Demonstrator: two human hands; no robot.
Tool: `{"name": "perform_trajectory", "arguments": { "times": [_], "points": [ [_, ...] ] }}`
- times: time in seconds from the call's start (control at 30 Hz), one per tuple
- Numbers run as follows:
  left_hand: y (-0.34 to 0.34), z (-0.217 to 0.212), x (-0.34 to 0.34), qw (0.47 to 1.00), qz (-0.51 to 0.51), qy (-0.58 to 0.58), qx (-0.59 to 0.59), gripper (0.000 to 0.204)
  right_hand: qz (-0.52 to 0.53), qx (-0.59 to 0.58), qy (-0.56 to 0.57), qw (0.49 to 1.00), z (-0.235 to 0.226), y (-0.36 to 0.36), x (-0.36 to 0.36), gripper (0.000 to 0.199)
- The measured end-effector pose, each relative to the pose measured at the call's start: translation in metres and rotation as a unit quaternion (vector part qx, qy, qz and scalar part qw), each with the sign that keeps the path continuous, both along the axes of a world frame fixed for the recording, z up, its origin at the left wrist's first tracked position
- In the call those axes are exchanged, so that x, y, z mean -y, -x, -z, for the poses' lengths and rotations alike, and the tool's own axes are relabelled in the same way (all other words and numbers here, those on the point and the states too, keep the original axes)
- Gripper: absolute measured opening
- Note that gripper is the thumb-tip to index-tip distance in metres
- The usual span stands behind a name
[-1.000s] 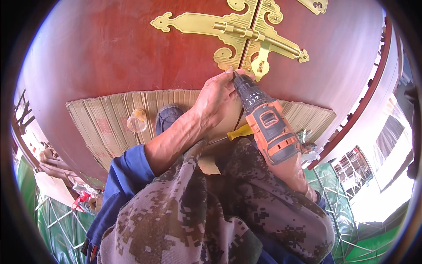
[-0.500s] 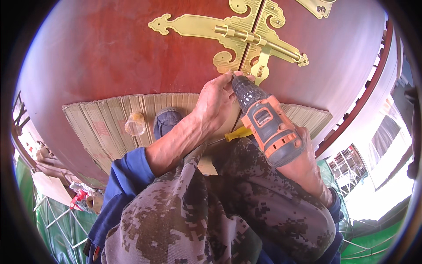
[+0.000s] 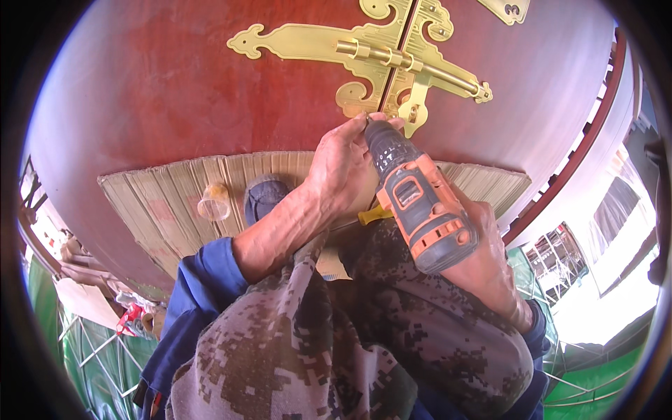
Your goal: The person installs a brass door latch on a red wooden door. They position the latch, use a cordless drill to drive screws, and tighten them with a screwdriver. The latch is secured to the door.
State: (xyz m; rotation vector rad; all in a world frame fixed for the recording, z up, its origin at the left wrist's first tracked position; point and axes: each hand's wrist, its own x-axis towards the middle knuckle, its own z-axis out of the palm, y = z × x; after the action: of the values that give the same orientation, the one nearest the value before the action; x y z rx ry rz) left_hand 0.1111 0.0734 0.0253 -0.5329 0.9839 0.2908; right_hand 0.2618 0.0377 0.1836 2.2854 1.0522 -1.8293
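Note:
My right hand is wrapped round an orange and black cordless drill. The drill's nose slants up and left to the lower edge of a gold ornate latch plate on a reddish-brown wooden door. My left hand is closed in a pinch at the drill's tip; whatever its fingers hold is hidden. Just above the fingertips, the gold hasp hangs down beside the door's centre gap. Across the plate runs a gold sliding bolt.
Ridged cardboard lies below the door, bearing a clear plastic cup and my dark shoe. A yellow-handled tool lies under the drill, near my knee. Green netting and scaffolding show at the sides.
The drill's rear end has swung slightly left and down, so the drill stands a little steeper. Both hands keep their hold near the same spot.

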Motion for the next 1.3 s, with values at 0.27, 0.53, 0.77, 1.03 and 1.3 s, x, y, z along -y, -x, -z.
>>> {"name": "perform_trajectory", "arguments": {
  "times": [0.27,0.53,0.77,1.03,1.3],
  "points": [
    [0.029,-0.014,-0.001,0.890,0.287,-0.336,-0.115,0.027,-0.003,-0.014,0.000,1.000,0.006,-0.005,-0.002,0.046],
    [-0.001,-0.060,-0.031,0.434,0.158,-0.887,-0.013,0.040,0.004,-0.084,-0.074,0.994,0.012,-0.013,0.006,0.036],
    [-0.001,-0.061,-0.030,0.431,0.168,-0.887,0.003,0.034,-0.063,-0.031,-0.027,0.997,0.017,-0.010,0.007,0.033],
    [-0.009,-0.054,-0.025,0.441,0.145,-0.886,-0.023,0.023,-0.046,-0.057,-0.011,0.997,0.020,-0.018,0.005,0.034],
    [-0.003,-0.050,-0.022,0.422,0.167,-0.891,-0.033,0.028,-0.048,-0.047,0.014,0.998,0.023,-0.016,0.002,0.037]
  ]
}}
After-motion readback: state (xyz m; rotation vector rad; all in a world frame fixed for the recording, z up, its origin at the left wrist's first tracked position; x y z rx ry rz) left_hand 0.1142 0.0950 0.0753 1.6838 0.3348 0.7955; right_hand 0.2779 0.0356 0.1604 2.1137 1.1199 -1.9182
